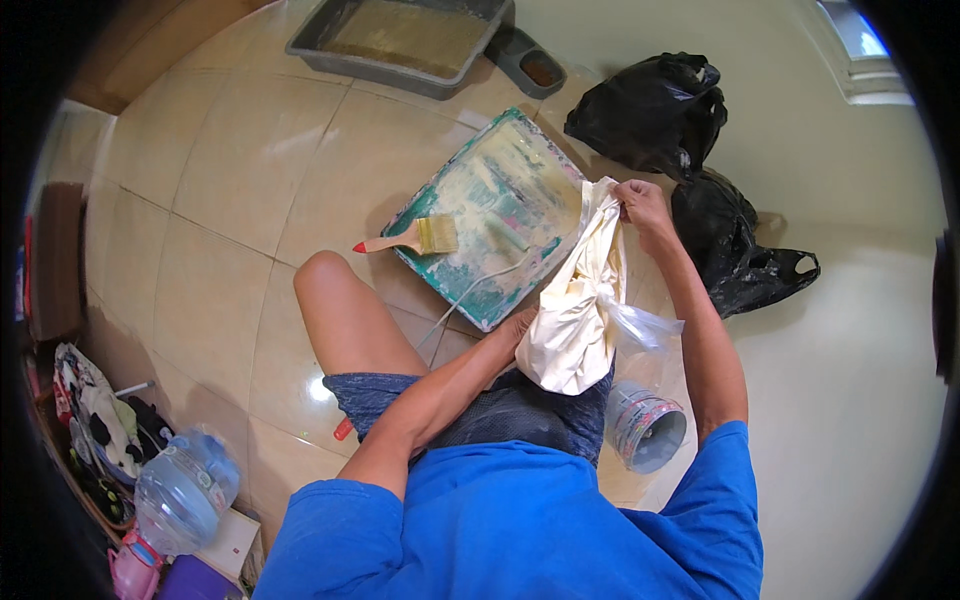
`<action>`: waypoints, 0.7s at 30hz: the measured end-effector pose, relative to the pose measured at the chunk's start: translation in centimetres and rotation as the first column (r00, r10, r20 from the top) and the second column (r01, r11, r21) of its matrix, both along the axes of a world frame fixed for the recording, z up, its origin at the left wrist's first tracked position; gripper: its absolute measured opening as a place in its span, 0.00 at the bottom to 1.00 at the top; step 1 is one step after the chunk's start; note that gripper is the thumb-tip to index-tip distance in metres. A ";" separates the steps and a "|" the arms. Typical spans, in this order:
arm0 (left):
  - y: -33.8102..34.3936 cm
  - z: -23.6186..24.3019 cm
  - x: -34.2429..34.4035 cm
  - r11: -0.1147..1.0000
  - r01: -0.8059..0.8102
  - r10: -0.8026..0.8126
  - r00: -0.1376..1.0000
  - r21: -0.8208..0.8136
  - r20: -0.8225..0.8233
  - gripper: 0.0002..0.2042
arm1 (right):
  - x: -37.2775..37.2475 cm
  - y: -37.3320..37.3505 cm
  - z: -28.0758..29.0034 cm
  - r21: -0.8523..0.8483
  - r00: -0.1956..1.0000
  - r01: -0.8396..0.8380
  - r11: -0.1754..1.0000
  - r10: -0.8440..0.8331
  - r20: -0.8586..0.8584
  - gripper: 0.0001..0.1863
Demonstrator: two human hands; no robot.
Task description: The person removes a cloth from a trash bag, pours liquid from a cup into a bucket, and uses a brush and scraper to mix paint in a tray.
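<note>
A bulging plastic bag of cream-coloured paint (568, 345) hangs over my lap, at the near right corner of a paint tray. My right hand (642, 208) pinches the gathered upper end of the bag, near the tray's right edge. Lower down, my left hand (518, 332) holds the bag's left side, its fingers mostly hidden behind the plastic. A translucent tail of plastic (645, 325) sticks out to the right. On the teal, paint-smeared tray (470, 185) lies a wide brush (425, 236) with a wooden, red-tipped handle. Also on it is a roller (505, 232) with a thin wire frame.
Two black plastic bags (650, 110) sit by the wall at right. A grey bucket (648, 430) lies tipped beside my right thigh. Beyond the tray are a grey litter-like pan (400, 40) and a small bowl (525, 62). A large water bottle (185, 490) stands lower left.
</note>
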State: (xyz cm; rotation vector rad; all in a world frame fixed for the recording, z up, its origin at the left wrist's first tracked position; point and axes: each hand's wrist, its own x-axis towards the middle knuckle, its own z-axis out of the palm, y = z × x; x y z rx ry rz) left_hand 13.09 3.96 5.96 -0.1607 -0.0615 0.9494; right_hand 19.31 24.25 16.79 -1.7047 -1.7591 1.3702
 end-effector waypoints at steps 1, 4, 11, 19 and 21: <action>-0.1 -0.1 0.2 1.000 0.003 -0.003 1.000 -0.005 0.010 0.38 | 0.0 0.1 -0.3 -0.005 0.999 -0.019 1.000 0.019 0.027 0.10; -0.1 0.1 0.8 1.000 0.004 -0.004 0.999 -0.016 0.043 0.38 | 0.2 0.7 -1.1 -0.036 0.993 -0.090 0.995 0.093 0.079 0.10; -0.2 0.8 2.2 0.999 -0.038 0.040 0.981 -0.016 0.192 0.34 | -0.8 1.4 -2.3 -0.136 0.957 -0.210 0.968 0.232 0.172 0.10; 1.5 3.1 2.2 0.997 -0.075 0.073 0.965 -0.001 0.251 0.34 | -0.7 2.5 -3.2 -0.097 0.926 -0.254 0.962 0.271 0.262 0.09; 1.7 3.1 2.3 0.996 -0.090 0.094 0.964 -0.031 0.247 0.32 | -0.5 3.0 -3.7 -0.083 0.916 -0.265 0.961 0.278 0.290 0.10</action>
